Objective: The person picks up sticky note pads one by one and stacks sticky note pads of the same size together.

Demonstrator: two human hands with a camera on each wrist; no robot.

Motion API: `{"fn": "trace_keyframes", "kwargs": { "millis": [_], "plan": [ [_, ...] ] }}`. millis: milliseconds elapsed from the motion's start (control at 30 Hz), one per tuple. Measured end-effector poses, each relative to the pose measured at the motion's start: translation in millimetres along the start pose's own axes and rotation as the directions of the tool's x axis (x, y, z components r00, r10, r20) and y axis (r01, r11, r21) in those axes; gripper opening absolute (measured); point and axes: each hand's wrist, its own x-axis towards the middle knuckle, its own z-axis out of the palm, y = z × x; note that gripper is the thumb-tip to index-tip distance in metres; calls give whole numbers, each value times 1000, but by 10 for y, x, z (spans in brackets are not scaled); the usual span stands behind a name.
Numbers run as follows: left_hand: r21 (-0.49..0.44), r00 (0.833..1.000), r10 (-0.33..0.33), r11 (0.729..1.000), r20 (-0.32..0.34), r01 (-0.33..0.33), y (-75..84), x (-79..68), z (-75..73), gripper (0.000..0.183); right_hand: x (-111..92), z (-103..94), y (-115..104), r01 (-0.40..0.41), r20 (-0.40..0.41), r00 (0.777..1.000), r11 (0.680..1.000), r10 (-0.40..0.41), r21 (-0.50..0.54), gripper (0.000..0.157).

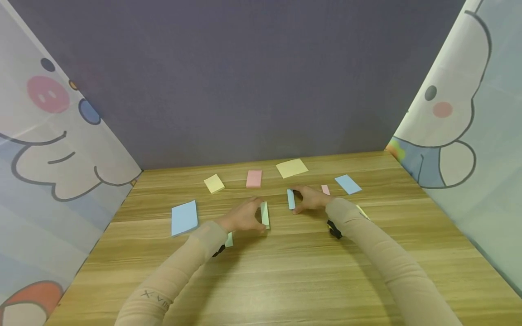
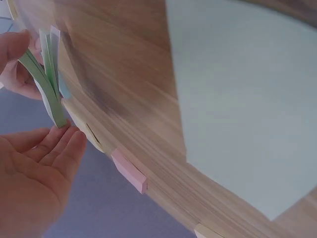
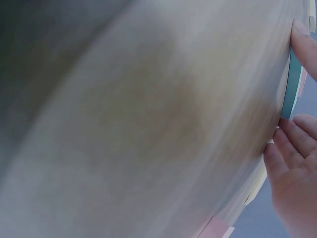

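Observation:
Between its thumb and fingers, my left hand (image 1: 244, 215) grips a light green sticky note pad (image 1: 265, 215) by its two ends. The left wrist view shows this pad (image 2: 42, 82) bent, with some sheets splayed apart. To the right, my right hand (image 1: 310, 198) holds a blue sticky note pad (image 1: 291, 199), thumb at one end and fingertips at the other. In the right wrist view, the blue pad (image 3: 293, 84) is seen edge-on near the tabletop. Another pale green note pad (image 1: 229, 240) lies under the left wrist, partly hidden.
On the wooden table (image 1: 261, 280) lie a large blue pad (image 1: 184, 218), a small yellow pad (image 1: 214, 184), a pink pad (image 1: 253, 179), a yellow sheet (image 1: 292, 168) and a blue note (image 1: 348, 184). The right arm partly covers a pink note (image 1: 325, 189) and a yellow one (image 1: 362, 211).

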Motion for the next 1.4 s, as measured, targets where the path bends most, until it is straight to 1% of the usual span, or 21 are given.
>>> {"fn": "trace_keyframes", "kwargs": {
  "millis": [167,467,733,967,1133,1267,1400],
  "plan": [
    [18,1000,22,1000,-14,-22,26,69,-7,88,-9,-14,9,-3,1,1000,1000,3,6,90],
    [32,1000,-2,999,-6,2,65,174,1,90,-3,-20,25,-15,-1,1000,999,15,28,91],
    [21,1000,8,1000,-13,-8,87,263,-8,90,11,-23,21,-14,-7,1000,1000,14,20,91],
    [43,1000,-2,999,-7,3,129,328,-46,90,36,5,25,-21,-13,1000,1000,21,15,92],
    [50,1000,13,999,-16,-12,114,398,-32,89,32,17,17,-8,-6,1000,1000,8,30,92],
    [34,1000,11,999,-3,-11,113,442,-24,89,23,19,14,-8,6,1000,999,8,46,92],
    [30,1000,12,999,-3,-12,128,480,-26,88,18,21,6,-11,3,1000,999,11,36,92]
  ]
}}
